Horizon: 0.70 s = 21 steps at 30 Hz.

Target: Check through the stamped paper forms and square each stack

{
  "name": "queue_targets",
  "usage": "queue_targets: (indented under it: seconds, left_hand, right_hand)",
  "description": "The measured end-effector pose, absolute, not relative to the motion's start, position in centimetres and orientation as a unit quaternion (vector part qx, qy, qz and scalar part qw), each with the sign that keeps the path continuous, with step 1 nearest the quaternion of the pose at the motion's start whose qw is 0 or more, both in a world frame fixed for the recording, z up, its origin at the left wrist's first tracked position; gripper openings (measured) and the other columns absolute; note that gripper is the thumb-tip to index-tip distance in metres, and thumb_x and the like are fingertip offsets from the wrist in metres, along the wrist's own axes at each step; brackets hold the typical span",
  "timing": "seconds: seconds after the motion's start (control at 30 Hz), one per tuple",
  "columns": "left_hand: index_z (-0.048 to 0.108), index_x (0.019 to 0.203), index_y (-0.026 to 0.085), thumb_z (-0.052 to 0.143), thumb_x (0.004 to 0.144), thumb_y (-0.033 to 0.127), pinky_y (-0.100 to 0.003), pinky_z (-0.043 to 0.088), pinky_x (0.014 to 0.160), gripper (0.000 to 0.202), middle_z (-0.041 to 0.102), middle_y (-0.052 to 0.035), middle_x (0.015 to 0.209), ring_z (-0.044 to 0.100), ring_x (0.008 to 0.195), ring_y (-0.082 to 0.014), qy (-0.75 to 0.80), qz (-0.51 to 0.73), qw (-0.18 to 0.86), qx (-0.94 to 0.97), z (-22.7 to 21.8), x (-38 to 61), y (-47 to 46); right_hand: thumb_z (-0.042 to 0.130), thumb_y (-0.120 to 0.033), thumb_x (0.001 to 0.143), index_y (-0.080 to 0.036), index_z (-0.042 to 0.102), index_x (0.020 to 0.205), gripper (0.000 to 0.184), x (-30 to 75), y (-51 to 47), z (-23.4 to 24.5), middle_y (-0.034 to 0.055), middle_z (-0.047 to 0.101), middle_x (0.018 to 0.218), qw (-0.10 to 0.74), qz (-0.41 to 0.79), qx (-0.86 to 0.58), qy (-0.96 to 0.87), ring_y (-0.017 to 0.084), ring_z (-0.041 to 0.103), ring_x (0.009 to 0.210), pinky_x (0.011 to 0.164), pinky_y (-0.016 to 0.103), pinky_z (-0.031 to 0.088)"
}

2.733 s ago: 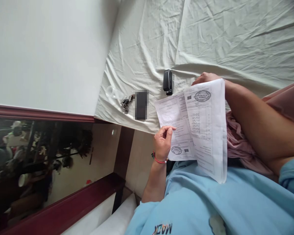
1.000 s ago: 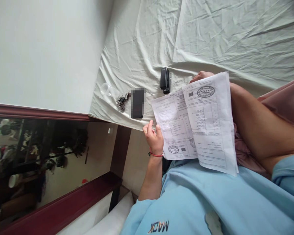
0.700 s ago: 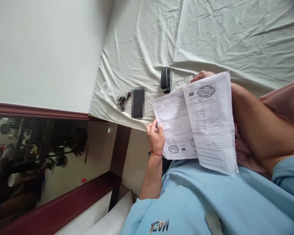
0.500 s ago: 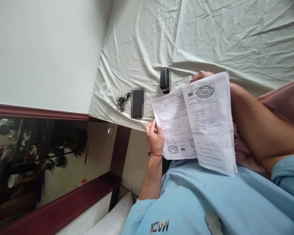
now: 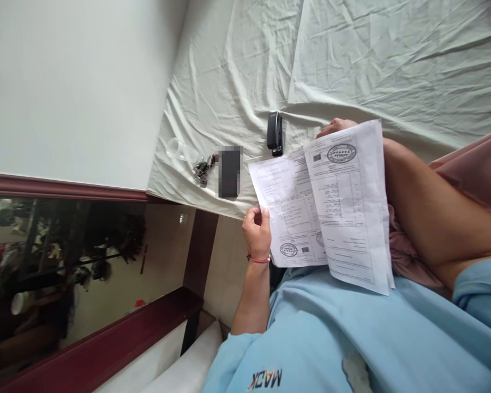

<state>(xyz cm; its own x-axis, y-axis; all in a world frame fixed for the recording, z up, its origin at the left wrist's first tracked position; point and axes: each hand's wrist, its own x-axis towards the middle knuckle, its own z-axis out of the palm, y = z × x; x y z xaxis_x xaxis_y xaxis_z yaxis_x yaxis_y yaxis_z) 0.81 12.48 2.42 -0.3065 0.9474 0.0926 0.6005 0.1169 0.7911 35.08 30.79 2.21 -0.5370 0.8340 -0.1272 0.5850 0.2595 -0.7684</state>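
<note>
My left hand (image 5: 256, 232), with a red string on its wrist, pinches the left edge of printed papers (image 5: 288, 218) between thumb and fingers. These sheets lie opened over my lap, with oval stamps and tables on them; a right-hand sheet (image 5: 347, 218) overlaps the left one. Past their far edge shows part of my right hand (image 5: 337, 126), near the cloth; most of its fingers are hidden, and its grip cannot be made out. A black stapler (image 5: 275, 134) rests just beyond the papers, touched by neither hand.
On the pale wrinkled sheet (image 5: 237, 65) lie a blurred dark rectangular object (image 5: 229, 172), a bunch of keys (image 5: 203, 170) and a clear plastic cup (image 5: 179, 149). A white wall (image 5: 73, 93) and a dark red frame (image 5: 65, 185) stand at the left.
My left hand has drawn its fingers in and slid slightly down along the papers' left edge. That edge has shifted a little to the left. The stapler and keys stay put.
</note>
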Motion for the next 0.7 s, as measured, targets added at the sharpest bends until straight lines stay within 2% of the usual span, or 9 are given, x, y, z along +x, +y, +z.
queue_targets:
  seconds: [0.17, 0.33, 0.53, 0.7]
  left_hand:
    - [0.072, 0.097, 0.021, 0.074, 0.098, 0.051, -0.033, 0.061, 0.085, 0.03, 0.078, -0.0078, 0.102, 0.075, 0.093, -0.0209, 0.647, 0.418, 0.309, 0.558, 3.6, 2.3, 11.8]
    - [0.072, 0.098, 0.022, 0.073, 0.1, 0.05, -0.033, 0.065, 0.086, 0.029, 0.078, -0.0107, 0.117, 0.077, 0.101, -0.0216, 0.606, 0.405, 0.347, 0.59, 4.4, 3.3, 11.5]
    - [0.069, 0.108, 0.021, 0.078, 0.094, 0.051, -0.035, 0.066, 0.084, 0.034, 0.08, -0.0084, 0.104, 0.079, 0.094, -0.0222, 0.672, 0.411, 0.293, 0.542, 3.5, 2.1, 12.1]
    - [0.067, 0.105, 0.021, 0.08, 0.089, 0.043, -0.036, 0.066, 0.088, 0.03, 0.078, -0.0079, 0.102, 0.078, 0.093, -0.021, 0.702, 0.415, 0.269, 0.513, 2.8, 0.7, 12.7]
  right_hand:
    - [0.064, -0.03, 0.079, -0.021, 0.056, 0.078, 0.013, 35.1, 30.6, 2.2, 0.0022, 0.058, 0.082, 0.166, 0.409, -0.458, -0.771, 0.016, 0.052, 0.075, 0.07, 0.03, 0.042]
    - [0.064, -0.03, 0.079, -0.021, 0.057, 0.076, 0.012, 35.2, 31.0, 1.6, 0.0, 0.057, 0.079, 0.17, 0.409, -0.452, -0.774, 0.014, 0.052, 0.072, 0.067, 0.027, 0.041]
    - [0.065, -0.033, 0.082, -0.021, 0.059, 0.078, 0.014, 35.3, 31.1, 1.1, 0.0014, 0.062, 0.083, 0.181, 0.402, -0.463, -0.769, 0.015, 0.056, 0.076, 0.067, 0.026, 0.043]
    - [0.063, -0.033, 0.086, -0.021, 0.056, 0.076, 0.017, 35.1, 31.0, 1.2, 0.0018, 0.061, 0.081, 0.175, 0.399, -0.483, -0.759, 0.015, 0.053, 0.074, 0.067, 0.027, 0.043]
